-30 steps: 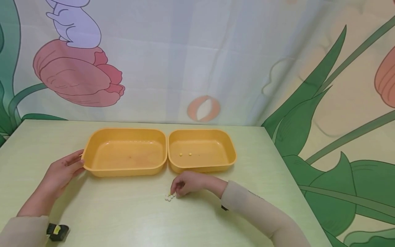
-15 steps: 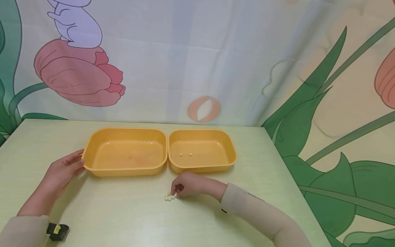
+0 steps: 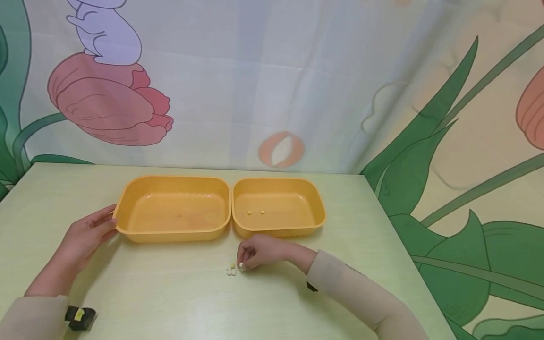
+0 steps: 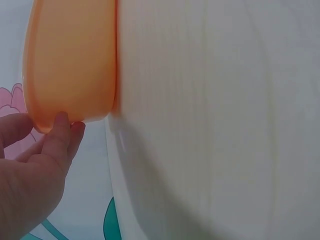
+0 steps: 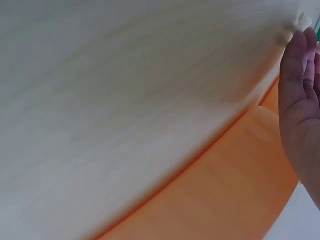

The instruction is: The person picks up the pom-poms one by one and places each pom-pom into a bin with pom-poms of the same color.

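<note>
My left hand [image 3: 87,236] grips the left end of the larger yellow tray [image 3: 172,237], with thumb and fingers at its rim [image 4: 37,125]. My right hand [image 3: 261,251] hovers just in front of the smaller yellow tray [image 3: 278,232]. Between its thumb and fingertip it pinches a small round white piece [image 3: 241,265], which also shows at the fingertips in the right wrist view. Just left of these fingers, a few small white pieces [image 3: 231,272] and a yellow one [image 3: 233,266] lie on the table. Two small yellow pieces [image 3: 256,212] lie inside the smaller tray.
Both trays stand side by side, their ends touching, towards the back of the pale table [image 3: 182,302]. Behind the table hangs a printed cloth [image 3: 204,94]. A cloth with large green leaves [image 3: 450,274] borders the right edge.
My right hand has drawn slightly up and right from the little group, now with a white piece showing in its pinch. The left hand and both trays have stayed put.
</note>
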`<state>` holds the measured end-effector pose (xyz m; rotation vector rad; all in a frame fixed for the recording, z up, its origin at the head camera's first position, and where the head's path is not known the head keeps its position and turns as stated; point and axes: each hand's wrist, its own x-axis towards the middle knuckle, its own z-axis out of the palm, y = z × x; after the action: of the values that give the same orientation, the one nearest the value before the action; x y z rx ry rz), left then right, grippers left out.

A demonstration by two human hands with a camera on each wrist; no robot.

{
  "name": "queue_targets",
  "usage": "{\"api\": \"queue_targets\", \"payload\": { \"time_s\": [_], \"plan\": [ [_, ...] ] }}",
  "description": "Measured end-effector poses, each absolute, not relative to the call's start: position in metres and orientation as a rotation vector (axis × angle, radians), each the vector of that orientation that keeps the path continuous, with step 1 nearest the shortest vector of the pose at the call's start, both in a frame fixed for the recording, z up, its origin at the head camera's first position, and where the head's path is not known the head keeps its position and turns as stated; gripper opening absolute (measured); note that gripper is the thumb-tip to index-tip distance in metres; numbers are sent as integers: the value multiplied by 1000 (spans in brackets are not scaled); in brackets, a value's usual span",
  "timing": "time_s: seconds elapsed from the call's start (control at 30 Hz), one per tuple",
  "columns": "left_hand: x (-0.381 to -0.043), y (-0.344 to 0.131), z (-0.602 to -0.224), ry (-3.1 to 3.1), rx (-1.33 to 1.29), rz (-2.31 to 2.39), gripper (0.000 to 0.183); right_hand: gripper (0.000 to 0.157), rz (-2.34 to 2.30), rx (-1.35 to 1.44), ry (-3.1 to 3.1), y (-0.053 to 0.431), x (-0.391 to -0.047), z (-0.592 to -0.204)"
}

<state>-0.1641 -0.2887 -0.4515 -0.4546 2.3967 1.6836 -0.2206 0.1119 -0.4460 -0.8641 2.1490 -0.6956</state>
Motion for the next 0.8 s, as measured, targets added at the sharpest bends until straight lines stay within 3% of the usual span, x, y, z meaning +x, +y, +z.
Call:
{"api": "queue_targets", "payload": {
  "time_s": [0.8],
  "plan": [
    [-162,-293,-453,2380,-368,1743,62,14,-915,-764,2061,117,-224,-417]
  ]
}}
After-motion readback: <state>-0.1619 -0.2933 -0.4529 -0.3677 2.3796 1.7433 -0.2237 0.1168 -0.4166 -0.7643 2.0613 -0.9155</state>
